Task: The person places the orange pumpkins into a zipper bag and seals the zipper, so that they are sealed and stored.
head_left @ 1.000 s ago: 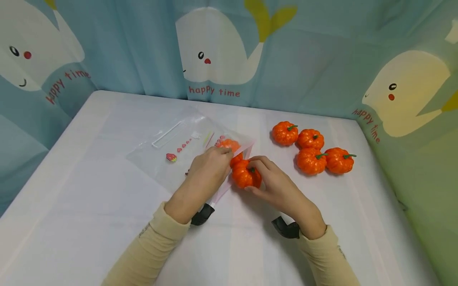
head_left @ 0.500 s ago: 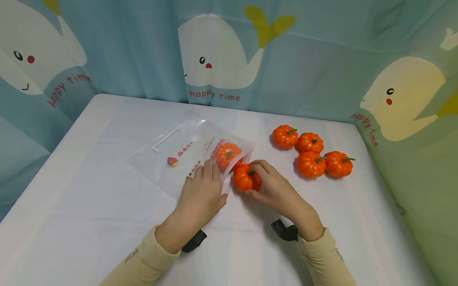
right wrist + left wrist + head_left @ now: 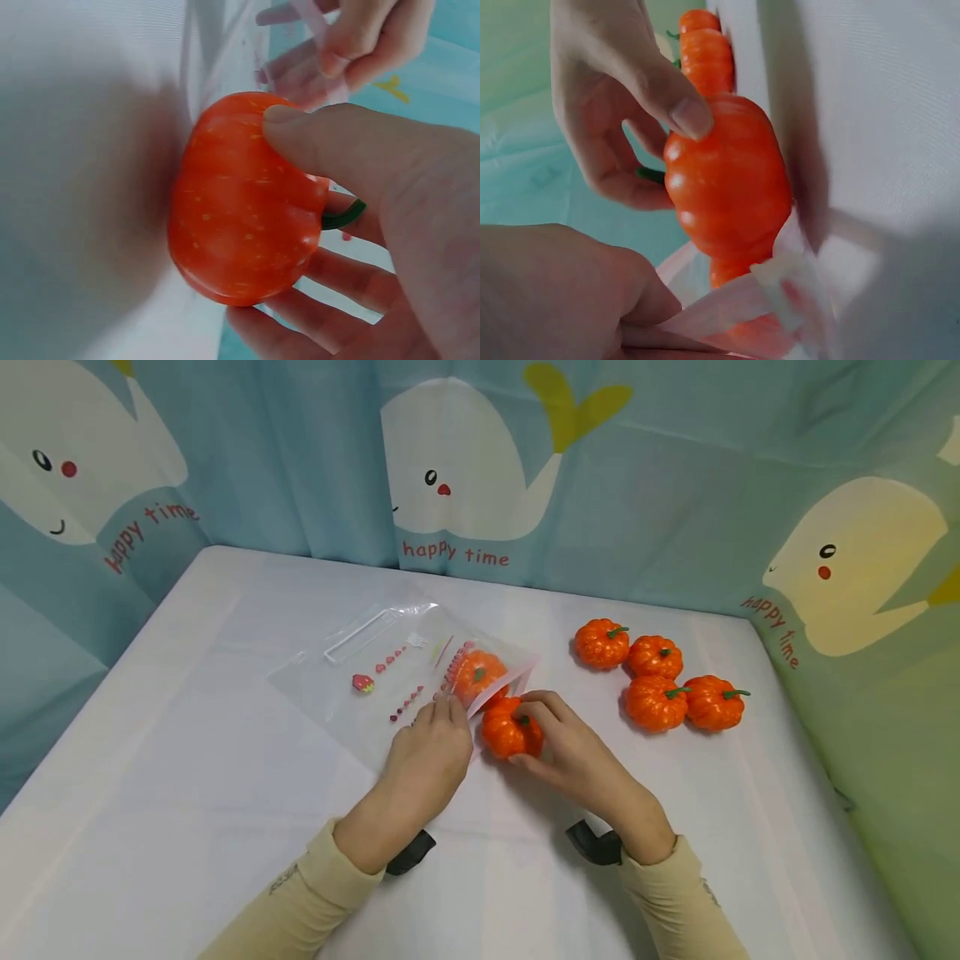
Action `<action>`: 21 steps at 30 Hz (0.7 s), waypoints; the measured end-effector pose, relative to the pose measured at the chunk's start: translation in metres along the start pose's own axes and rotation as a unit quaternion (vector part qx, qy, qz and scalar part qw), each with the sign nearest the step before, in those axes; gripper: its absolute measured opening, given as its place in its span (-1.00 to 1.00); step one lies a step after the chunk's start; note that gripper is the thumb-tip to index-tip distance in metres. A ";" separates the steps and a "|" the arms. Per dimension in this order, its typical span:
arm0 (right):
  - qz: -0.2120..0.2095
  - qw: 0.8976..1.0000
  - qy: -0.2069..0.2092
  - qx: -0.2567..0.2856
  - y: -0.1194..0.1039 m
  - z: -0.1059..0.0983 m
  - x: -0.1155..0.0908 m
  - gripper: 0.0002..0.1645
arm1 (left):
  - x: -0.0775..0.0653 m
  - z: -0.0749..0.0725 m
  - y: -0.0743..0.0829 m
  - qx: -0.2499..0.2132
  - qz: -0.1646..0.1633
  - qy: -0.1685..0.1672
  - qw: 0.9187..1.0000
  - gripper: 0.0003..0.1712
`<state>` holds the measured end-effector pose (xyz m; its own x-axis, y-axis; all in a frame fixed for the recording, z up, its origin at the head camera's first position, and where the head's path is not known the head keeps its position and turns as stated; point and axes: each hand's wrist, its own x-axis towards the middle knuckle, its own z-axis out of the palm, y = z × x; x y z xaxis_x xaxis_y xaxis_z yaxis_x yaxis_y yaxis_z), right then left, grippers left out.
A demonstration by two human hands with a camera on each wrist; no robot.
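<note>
A clear zip bag [image 3: 337,668] with pink edges and strawberry prints lies flat on the table. One small orange pumpkin [image 3: 480,674] shows through its film near the mouth. My left hand [image 3: 429,752] pinches the bag's pink edge [image 3: 311,19] between thumb and fingers. My right hand [image 3: 573,743] grips a second pumpkin [image 3: 510,731] by its sides, thumb on one side and fingers on the other. That pumpkin sits right at the bag's mouth, its green stem [image 3: 343,216] turned toward the right palm.
Several more orange pumpkins [image 3: 656,702] stand grouped on the white table [image 3: 187,735] at the back right. A blue-green curtain [image 3: 300,460] with whale prints hangs behind the table and along its right side.
My left hand drew back from the bag's mouth, lay with fingers extended on the film, then took the edge again. The held pumpkin has shifted slightly left.
</note>
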<state>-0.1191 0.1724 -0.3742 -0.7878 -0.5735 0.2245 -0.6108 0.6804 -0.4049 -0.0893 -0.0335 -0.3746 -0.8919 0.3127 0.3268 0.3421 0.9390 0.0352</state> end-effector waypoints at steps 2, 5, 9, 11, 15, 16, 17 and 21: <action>-0.006 1.000 0.013 0.006 0.001 0.003 0.001 -0.40 | 0.000 0.001 0.001 -0.004 0.004 0.005 1.000 -0.48; -0.007 0.999 0.042 0.016 0.004 0.010 0.002 -0.33 | 0.001 0.000 0.004 -0.017 0.010 0.001 1.000 -0.45; 0.007 0.996 0.085 0.021 0.005 0.018 0.005 -0.30 | 0.003 -0.003 0.005 -0.045 0.009 -0.032 0.998 -0.40; 0.011 0.995 0.095 0.017 0.006 0.022 0.006 -0.30 | 0.003 -0.003 0.005 -0.052 0.008 -0.051 0.997 -0.37; 0.013 0.995 0.100 -0.010 0.007 0.026 0.006 -0.30 | 0.004 -0.003 0.004 -0.061 0.010 -0.060 0.996 -0.35; 0.013 0.995 0.102 -0.020 0.007 0.025 0.006 -0.29 | 0.004 -0.002 0.004 -0.061 0.012 -0.056 0.996 -0.36; 0.011 0.994 0.105 -0.028 0.007 0.025 0.005 -0.29 | 0.005 -0.002 0.004 -0.060 0.014 -0.051 0.997 -0.37; 0.012 0.992 0.112 -0.053 0.007 0.023 0.005 -0.31 | 0.005 -0.001 0.005 -0.052 0.019 -0.042 0.998 -0.38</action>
<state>-0.1250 0.1637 -0.3968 -0.7926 -0.4497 0.4117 -0.5876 0.7436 -0.3190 -0.0913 -0.0272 -0.3717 -0.8973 0.3636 0.2503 0.4022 0.9071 0.1241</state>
